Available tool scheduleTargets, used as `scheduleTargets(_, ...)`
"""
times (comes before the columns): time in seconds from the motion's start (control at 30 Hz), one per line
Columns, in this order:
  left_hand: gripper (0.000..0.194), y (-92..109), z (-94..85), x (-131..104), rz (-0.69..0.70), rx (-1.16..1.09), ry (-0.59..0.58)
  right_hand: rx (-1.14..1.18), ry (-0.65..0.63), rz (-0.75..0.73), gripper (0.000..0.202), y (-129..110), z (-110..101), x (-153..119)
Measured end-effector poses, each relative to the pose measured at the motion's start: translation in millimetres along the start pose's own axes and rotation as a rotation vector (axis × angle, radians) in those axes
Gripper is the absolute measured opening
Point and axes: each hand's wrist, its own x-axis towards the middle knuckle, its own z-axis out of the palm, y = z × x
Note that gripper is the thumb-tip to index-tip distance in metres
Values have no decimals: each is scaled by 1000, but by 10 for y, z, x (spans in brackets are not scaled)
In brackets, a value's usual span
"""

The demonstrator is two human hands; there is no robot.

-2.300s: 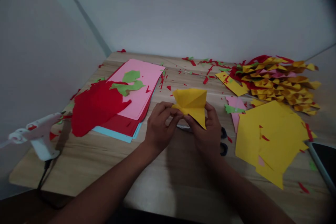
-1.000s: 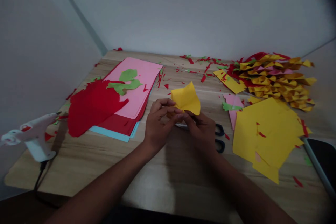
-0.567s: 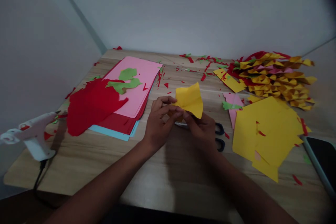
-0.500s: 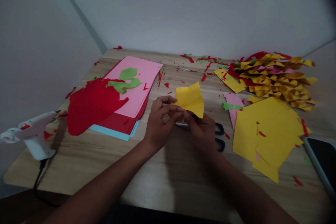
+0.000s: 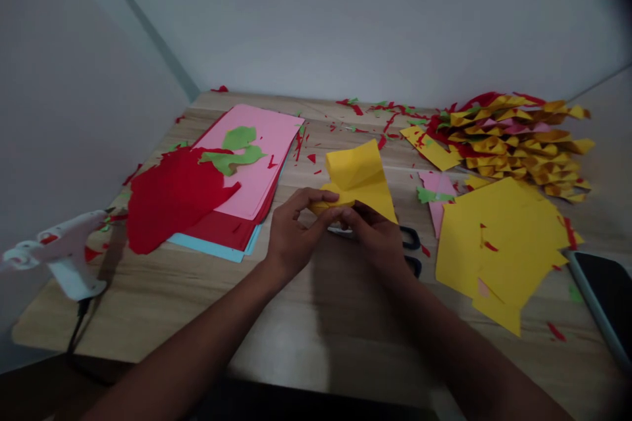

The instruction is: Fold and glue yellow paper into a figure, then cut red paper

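Above the middle of the table, a creased piece of yellow paper (image 5: 363,174) is pinched between both hands, its upper part fanning away from me. My left hand (image 5: 301,227) is closed on the near left edge, thumb and fingers pressed together. My right hand (image 5: 378,237) grips the near edge beside it, the thumbs almost touching. Folds show where the fingertips meet, though the hands partly hide them. Under and behind the right hand lie scissors (image 5: 411,237), of which mostly the dark handles show.
Pink, red and blue sheets (image 5: 266,138) are stacked at left, with a red cut piece (image 5: 172,200) on top. A white glue gun (image 5: 69,250) stands near the left edge. At right are yellow sheets (image 5: 498,237), a folded yellow paper craft (image 5: 518,145) and a phone (image 5: 602,302).
The yellow paper has tilted and spread wider, showing a deeper crease. My left hand has shifted slightly left, and both hands still pinch the paper.
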Motion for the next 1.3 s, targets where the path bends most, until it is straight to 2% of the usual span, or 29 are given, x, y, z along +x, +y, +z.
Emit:
scheduleTargets(0.17, 11, 13, 14, 8, 21, 25, -14, -51, 93, -81, 9, 15, 19, -35)
scheduleTargets(0.4, 5, 28, 46, -24, 83, 75, -14, -43, 166, -69, 13, 48, 44, -34)
scheduleTargets(0.6, 4, 2, 3, 9, 40, 77, 7, -149, 116, -63, 18, -16, 2, -13)
scheduleTargets(0.77, 13, -8, -41, 35, 107, 108, -11, -209, 99, -92, 16, -71, -16, 0)
scheduleTargets(0.9, 11, -7, -29, 37, 140, 127, -13, -226, 92, -105, 14, -106, -1, -7)
scheduleTargets(1.13, 6, -16, 34, -12, 30, 41, -16, -208, 136, -185, 7, 9, 18, -27)
scheduleTargets(1.3, 3, 27, 44, -15, 40, 55, -3, -187, 146, -211, 7, 47, 27, -48)
